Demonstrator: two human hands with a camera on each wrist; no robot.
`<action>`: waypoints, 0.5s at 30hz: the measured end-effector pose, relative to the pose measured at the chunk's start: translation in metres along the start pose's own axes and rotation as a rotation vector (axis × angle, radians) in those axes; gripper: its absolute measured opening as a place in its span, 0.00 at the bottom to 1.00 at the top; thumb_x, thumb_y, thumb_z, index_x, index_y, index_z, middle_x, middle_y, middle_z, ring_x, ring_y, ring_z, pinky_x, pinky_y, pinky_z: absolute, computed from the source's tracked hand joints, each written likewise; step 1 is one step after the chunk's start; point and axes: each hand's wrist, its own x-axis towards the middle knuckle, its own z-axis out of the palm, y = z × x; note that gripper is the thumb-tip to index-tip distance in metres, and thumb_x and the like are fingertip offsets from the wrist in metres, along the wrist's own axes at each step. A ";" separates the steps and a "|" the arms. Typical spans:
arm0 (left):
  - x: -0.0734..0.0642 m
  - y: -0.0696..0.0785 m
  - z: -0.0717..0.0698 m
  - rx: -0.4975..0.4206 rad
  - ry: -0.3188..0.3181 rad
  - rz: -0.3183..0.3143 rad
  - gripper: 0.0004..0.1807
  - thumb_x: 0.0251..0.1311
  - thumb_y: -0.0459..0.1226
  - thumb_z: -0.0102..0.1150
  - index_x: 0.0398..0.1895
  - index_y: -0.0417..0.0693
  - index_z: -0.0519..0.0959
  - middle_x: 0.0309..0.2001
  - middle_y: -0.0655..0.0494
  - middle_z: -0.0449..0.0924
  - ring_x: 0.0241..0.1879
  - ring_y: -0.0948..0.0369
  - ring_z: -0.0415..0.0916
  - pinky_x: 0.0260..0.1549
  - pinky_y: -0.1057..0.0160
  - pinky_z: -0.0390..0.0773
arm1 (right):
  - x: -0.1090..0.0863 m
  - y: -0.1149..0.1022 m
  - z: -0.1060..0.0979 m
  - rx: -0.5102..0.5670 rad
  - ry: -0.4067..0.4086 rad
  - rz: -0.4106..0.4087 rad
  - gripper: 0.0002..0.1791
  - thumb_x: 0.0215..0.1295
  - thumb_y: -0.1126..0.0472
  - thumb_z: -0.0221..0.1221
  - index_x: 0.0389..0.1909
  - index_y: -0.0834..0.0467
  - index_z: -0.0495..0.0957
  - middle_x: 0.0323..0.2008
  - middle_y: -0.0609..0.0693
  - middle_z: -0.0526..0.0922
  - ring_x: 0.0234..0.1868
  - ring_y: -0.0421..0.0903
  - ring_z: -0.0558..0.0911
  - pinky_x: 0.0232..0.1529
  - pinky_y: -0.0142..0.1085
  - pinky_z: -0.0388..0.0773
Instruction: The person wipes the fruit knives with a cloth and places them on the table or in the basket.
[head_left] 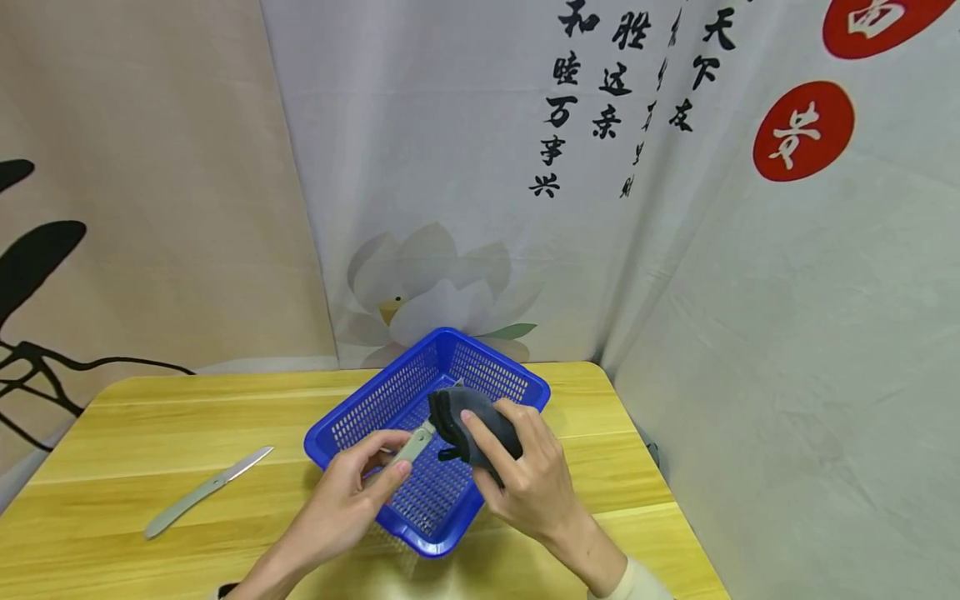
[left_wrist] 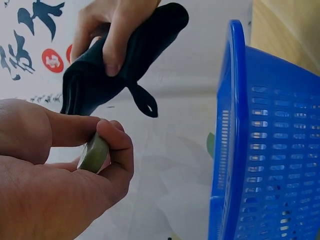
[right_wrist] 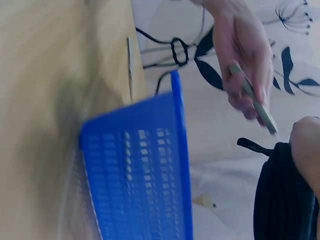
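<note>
My left hand (head_left: 360, 479) grips the pale green handle of a folding knife (head_left: 414, 447). The knife points up and right, toward a dark folded cloth (head_left: 482, 421) with a small hanging loop. That cloth is in my right hand (head_left: 531, 471), whose fingers and thumb pinch it around the blade side, so most of the blade is hidden. Both hands are above a blue plastic basket (head_left: 437, 542). In the left wrist view, the handle's end (left_wrist: 94, 154) shows between curled fingers and thumb. The right wrist view shows the handle (right_wrist: 254, 100) meeting the cloth (right_wrist: 282, 195).
A second knife (head_left: 191, 502) with a similar pale handle lies unfolded on the wooden table (head_left: 90, 500), left of the basket. Behind the table hangs a printed cloth backdrop (head_left: 450, 167), and another pale cloth wall (head_left: 787, 333) stands at the right.
</note>
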 end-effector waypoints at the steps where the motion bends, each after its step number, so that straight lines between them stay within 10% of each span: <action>1: 0.000 0.000 0.000 0.002 -0.001 -0.003 0.17 0.83 0.32 0.62 0.69 0.38 0.82 0.48 0.45 0.84 0.41 0.65 0.81 0.38 0.68 0.87 | 0.000 -0.004 0.001 0.007 -0.011 -0.014 0.33 0.58 0.61 0.65 0.69 0.57 0.86 0.56 0.64 0.84 0.49 0.56 0.84 0.46 0.48 0.90; 15: -0.001 0.001 0.001 0.019 -0.033 0.045 0.15 0.83 0.33 0.62 0.66 0.40 0.83 0.51 0.47 0.85 0.45 0.65 0.82 0.39 0.66 0.87 | -0.006 -0.019 0.004 0.015 -0.119 -0.024 0.41 0.52 0.59 0.72 0.73 0.53 0.84 0.59 0.62 0.83 0.51 0.55 0.84 0.53 0.47 0.91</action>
